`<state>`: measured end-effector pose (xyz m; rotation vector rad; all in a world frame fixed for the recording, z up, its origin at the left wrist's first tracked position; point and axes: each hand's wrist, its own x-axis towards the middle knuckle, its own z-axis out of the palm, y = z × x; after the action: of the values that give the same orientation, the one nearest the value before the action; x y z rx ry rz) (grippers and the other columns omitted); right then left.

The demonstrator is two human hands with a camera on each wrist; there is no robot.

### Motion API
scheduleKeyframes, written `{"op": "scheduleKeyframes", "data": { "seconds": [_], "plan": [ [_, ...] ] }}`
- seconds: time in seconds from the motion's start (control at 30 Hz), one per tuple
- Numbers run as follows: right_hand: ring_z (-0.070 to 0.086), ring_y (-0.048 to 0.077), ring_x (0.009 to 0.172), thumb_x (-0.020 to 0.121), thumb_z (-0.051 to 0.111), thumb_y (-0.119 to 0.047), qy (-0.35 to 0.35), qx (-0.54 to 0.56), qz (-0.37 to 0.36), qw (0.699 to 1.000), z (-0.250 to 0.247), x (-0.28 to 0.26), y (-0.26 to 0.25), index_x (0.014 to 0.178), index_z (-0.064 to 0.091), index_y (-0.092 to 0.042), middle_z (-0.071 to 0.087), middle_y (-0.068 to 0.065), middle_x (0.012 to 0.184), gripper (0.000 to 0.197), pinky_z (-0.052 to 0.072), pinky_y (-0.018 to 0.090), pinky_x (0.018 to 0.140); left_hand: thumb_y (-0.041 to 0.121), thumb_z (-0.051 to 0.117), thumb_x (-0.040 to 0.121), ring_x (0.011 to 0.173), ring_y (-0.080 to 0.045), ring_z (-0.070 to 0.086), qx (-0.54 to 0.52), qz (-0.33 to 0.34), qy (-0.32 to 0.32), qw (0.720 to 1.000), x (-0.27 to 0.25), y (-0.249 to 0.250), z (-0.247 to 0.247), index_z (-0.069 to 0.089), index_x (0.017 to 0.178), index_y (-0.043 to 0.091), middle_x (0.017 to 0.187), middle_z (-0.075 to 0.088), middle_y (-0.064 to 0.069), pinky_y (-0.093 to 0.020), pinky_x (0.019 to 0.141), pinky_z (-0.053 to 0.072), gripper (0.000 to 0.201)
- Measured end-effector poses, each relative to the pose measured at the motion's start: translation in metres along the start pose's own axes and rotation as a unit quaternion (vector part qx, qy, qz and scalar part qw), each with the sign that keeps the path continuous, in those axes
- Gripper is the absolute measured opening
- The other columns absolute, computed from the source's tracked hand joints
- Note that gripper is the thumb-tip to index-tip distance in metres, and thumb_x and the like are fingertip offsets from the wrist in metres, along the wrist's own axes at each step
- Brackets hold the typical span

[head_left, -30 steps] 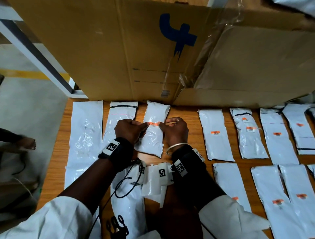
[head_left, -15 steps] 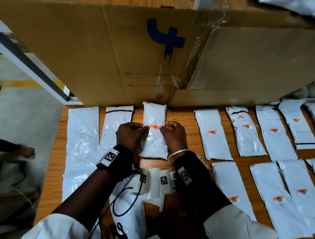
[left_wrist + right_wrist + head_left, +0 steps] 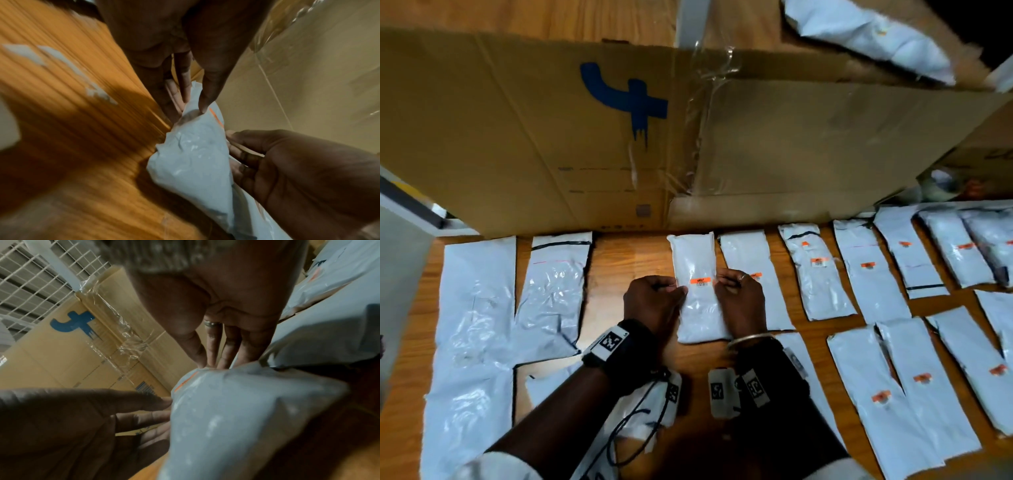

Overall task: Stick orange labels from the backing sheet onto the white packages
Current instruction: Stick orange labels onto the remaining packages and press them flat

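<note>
A small white package (image 3: 694, 308) lies on the wooden table (image 3: 626, 260), with an orange label (image 3: 700, 280) stuck across its middle. My left hand (image 3: 683, 291) pinches the package's left edge beside the label. My right hand (image 3: 717, 282) grips its right edge. In the left wrist view my left hand (image 3: 194, 104) has the thumb on top of the package (image 3: 195, 162) and the fingers under its edge. In the right wrist view my right hand (image 3: 207, 365) closes on the rim of the package (image 3: 236, 410), next to the label (image 3: 185, 381).
A big cardboard box (image 3: 585, 137) stands right behind the row. Several labelled white packages (image 3: 822, 274) fill the table to the right. Unlabelled flat white bags (image 3: 554, 281) lie to the left, near the table's left edge. Another white bag (image 3: 647, 411) lies under my wrists.
Both hands have carried the labelled package to the right, away from the unlabelled bags and up beside the labelled row. A strip of bare wood now shows to its left.
</note>
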<state>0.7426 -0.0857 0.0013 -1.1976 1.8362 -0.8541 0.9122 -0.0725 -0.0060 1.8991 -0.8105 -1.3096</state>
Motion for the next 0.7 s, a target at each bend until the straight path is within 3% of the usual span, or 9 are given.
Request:
{"op": "scheduleKeyframes", "data": {
  "seconds": [0.07,0.13,0.27,0.4,0.47,0.53,0.63,0.7],
  "plan": [
    [0.058,-0.01,0.082,0.092,0.069,-0.008,0.004,-0.027,-0.018,0.999,-0.002,0.002,0.001,0.113,0.074,-0.008,0.07,-0.007,0.101,0.022,0.039,-0.006,0.076,0.025,0.088,0.075,0.081,-0.01,0.074,0.015,0.001,0.008,1.0,0.002,0.001,0.004,0.077,0.092,0.022,0.083,0.077,0.008,-0.021,0.074,0.057,0.021],
    [0.062,-0.001,0.088,0.094,0.067,-0.008,0.006,-0.038,-0.03,0.999,-0.001,0.004,0.003,0.116,0.074,-0.008,0.074,-0.002,0.108,0.023,0.037,-0.007,0.074,0.023,0.089,0.074,0.082,-0.012,0.075,0.011,-0.002,0.004,1.0,0.003,0.001,0.005,0.077,0.094,0.022,0.087,0.078,0.006,-0.027,0.08,0.06,0.024],
    [0.066,0.004,0.098,0.096,0.066,-0.012,-0.007,-0.06,-0.048,0.997,0.001,0.005,0.002,0.119,0.073,-0.012,0.075,-0.001,0.115,0.024,0.041,-0.002,0.078,0.018,0.088,0.076,0.074,-0.008,0.072,0.007,-0.01,0.004,1.0,0.0,0.005,0.005,0.076,0.102,0.019,0.093,0.078,0.003,-0.02,0.063,0.054,0.028],
    [0.066,0.004,0.097,0.096,0.066,-0.012,-0.01,-0.064,-0.052,0.997,-0.001,0.006,0.0,0.118,0.074,-0.013,0.075,-0.002,0.113,0.023,0.041,-0.002,0.077,0.022,0.088,0.077,0.077,-0.002,0.07,0.025,0.005,0.011,1.0,-0.002,0.005,0.005,0.076,0.102,0.021,0.09,0.076,0.008,-0.013,0.064,0.052,0.028],
    [0.066,0.005,0.095,0.096,0.065,-0.011,0.0,-0.059,-0.055,0.997,-0.004,0.005,-0.002,0.117,0.074,-0.012,0.075,-0.002,0.11,0.022,0.041,-0.004,0.075,0.024,0.09,0.073,0.082,-0.01,0.073,0.01,0.0,0.016,1.0,-0.003,0.005,0.002,0.077,0.1,0.021,0.089,0.077,0.007,-0.029,0.079,0.061,0.029],
    [0.066,0.005,0.093,0.096,0.066,-0.01,0.008,-0.051,-0.059,0.997,-0.008,0.002,-0.006,0.115,0.074,-0.01,0.075,-0.002,0.108,0.021,0.041,-0.005,0.073,0.03,0.091,0.066,0.085,-0.018,0.076,-0.001,0.002,0.014,1.0,-0.007,0.008,-0.004,0.077,0.094,0.024,0.088,0.078,0.005,-0.044,0.088,0.061,0.032],
    [0.064,0.001,0.091,0.095,0.067,-0.011,0.012,-0.045,-0.065,0.997,-0.012,-0.006,-0.012,0.114,0.073,-0.013,0.074,-0.004,0.108,0.02,0.041,-0.004,0.072,0.039,0.088,0.052,0.083,-0.027,0.077,-0.03,0.019,-0.001,0.999,-0.014,0.009,-0.019,0.078,0.083,0.027,0.086,0.079,-0.002,-0.052,0.087,0.061,0.035],
    [0.063,-0.002,0.087,0.095,0.067,-0.013,0.019,-0.042,-0.08,0.996,-0.015,-0.017,-0.019,0.112,0.073,-0.015,0.074,-0.006,0.108,0.019,0.041,-0.004,0.073,0.03,0.089,0.062,0.078,-0.025,0.076,-0.031,0.041,-0.005,0.999,-0.026,0.014,-0.032,0.078,0.082,0.026,0.085,0.079,-0.005,-0.052,0.084,0.061,0.023]
  ]
}}
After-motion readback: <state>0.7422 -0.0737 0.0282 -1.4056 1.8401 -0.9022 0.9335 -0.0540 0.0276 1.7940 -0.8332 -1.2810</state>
